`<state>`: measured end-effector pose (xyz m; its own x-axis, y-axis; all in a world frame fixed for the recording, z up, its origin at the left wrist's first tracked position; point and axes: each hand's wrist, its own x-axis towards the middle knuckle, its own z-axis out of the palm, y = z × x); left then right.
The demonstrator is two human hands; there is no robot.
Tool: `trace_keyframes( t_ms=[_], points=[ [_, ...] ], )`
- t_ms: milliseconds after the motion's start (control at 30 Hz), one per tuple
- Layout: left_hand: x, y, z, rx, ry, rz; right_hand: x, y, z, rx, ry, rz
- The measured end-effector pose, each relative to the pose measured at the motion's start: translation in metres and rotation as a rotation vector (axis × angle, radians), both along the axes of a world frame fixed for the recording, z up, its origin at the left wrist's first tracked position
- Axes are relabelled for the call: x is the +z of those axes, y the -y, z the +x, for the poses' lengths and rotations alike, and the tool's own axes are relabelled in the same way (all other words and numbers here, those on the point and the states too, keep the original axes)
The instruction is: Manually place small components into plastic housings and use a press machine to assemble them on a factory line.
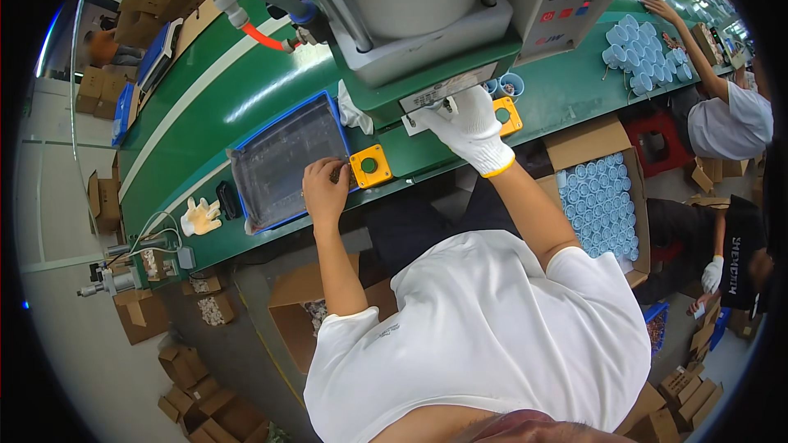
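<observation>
Head view: where's the workpiece, and what has hold of it?

Under the bench press [427, 45], at the fingertips of the gloved right hand [469, 130]: a small silvery piece [448, 105] shows there, mostly covered. The fingers bend around it, though I can't tell whether they grip or merely touch

And the left hand [326, 187]?

Bare, loosely curled by the corner of the blue-rimmed tray [283, 166], beside a yellow button box [371, 166]. Its fingertips show too little to tell if anything is pinched

How would that silvery piece handle?

Light and stiff, I'd judge, perhaps slippery against knit; best taken by its outer edge, fingertips only

Textures round about?

White knit on the right hand, ending in a yellow cuff [498, 168]; a dull, dark lining in the tray; glossy green worktop [189, 143]; round-mouthed light-blue cups [512, 84], smooth and probably plastic, just past the right hand
</observation>
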<state>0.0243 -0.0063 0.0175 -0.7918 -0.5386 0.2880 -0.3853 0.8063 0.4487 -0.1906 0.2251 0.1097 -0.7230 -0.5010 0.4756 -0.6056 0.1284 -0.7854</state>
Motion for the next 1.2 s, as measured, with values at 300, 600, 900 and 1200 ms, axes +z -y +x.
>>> trace_keyframes(
  t_ms=[300,600,900,1200],
  points=[
    [0.009,0.013,0.005,-0.113,0.059,0.148,0.024,-0.033,-0.001,-0.022,-0.114,0.151],
    [0.014,0.022,0.003,-0.104,0.19,0.162,-0.055,-0.067,-0.26,-0.412,0.069,0.089],
    [0.008,0.012,0.01,-0.012,-0.042,0.276,-0.05,-0.12,-0.273,-0.739,-0.175,0.299],
    [0.007,0.017,0.003,-0.032,-0.041,0.226,-0.042,-0.132,-0.129,-0.496,0.013,-0.029]
  ],
)
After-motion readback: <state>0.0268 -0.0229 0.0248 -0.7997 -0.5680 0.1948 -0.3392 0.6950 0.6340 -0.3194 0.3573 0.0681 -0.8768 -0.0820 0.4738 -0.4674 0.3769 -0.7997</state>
